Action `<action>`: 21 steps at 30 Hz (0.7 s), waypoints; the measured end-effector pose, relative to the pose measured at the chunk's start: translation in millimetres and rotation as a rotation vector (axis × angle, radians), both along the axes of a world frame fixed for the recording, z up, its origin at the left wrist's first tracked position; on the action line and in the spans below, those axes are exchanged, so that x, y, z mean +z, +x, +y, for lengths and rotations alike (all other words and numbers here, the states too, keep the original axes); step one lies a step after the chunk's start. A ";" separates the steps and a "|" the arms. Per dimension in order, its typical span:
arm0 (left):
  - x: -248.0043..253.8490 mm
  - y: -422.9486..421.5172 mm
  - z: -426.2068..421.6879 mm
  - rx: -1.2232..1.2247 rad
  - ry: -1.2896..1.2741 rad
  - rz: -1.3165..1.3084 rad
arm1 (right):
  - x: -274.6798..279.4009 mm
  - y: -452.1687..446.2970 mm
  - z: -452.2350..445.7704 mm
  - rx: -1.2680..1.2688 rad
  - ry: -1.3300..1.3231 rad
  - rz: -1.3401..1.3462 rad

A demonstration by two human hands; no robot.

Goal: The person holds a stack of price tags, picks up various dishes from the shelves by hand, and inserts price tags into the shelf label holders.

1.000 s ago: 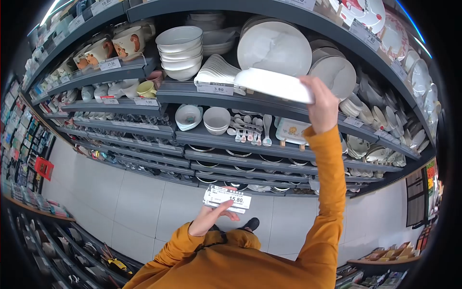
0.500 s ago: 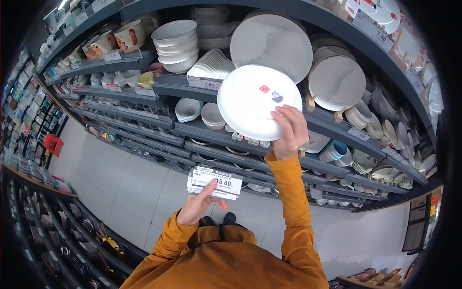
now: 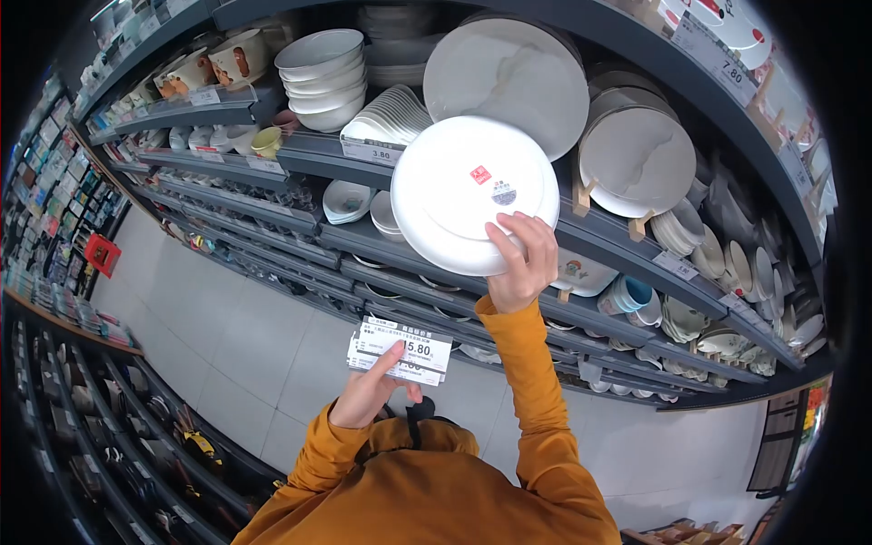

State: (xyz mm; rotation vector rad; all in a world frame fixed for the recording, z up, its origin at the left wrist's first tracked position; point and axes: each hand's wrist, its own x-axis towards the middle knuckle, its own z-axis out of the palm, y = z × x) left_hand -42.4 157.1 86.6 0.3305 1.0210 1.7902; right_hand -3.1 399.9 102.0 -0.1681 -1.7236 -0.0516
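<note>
A round white plate (image 3: 454, 163) is gripped at its lower right edge by my right hand (image 3: 525, 256). Its underside faces me and bears a red sticker and a grey round one. My left hand (image 3: 371, 386) holds a small stack of printed price labels (image 3: 400, 350), thumb on top; the front one reads 15.80. Behind the held plate, large grey-white plates (image 3: 509, 73) stand upright on the shelf (image 3: 313, 156). A row of white dishes (image 3: 386, 115) with a 3.80 tag is just left of it, partly covered by the plate.
Stacked white bowls (image 3: 322, 77) and patterned mugs (image 3: 238, 59) stand at the upper left. More upright plates (image 3: 636, 163) are to the right, on wooden stands. Lower shelves carry bowls and cups (image 3: 627, 293). Another rack (image 3: 118, 427) stands at the lower left. Grey floor tiles (image 3: 227, 341) show below.
The plate has come down from the shelf front and turned from edge-on to show its underside, with my right hand moving left. The labels in my left hand have risen and shifted left.
</note>
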 end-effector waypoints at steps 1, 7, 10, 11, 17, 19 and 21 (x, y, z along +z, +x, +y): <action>0.0 0.1 0.6 0.015 -0.011 -0.043 | -1.1 -0.3 0.5 -0.004 0.004 0.001; -3.0 -2.2 3.1 -0.007 -0.022 0.007 | -1.4 -0.6 1.3 -0.024 0.018 -0.008; 5.7 -4.2 10.6 0.034 -0.044 0.160 | 4.0 -0.2 0.8 -0.007 -0.002 -0.022; 9.2 -5.7 12.6 0.035 -0.025 0.220 | 9.3 1.4 -0.2 0.002 -0.024 -0.034; 27.6 -15.6 19.4 0.018 0.036 0.319 | 27.3 2.8 -7.8 0.037 -0.124 -0.054; 31.6 -15.6 19.5 0.031 0.030 0.324 | 27.8 2.5 -8.1 0.035 -0.129 -0.051; 29.9 -17.3 19.5 0.024 0.044 0.323 | 27.3 1.9 -8.3 0.037 -0.132 -0.045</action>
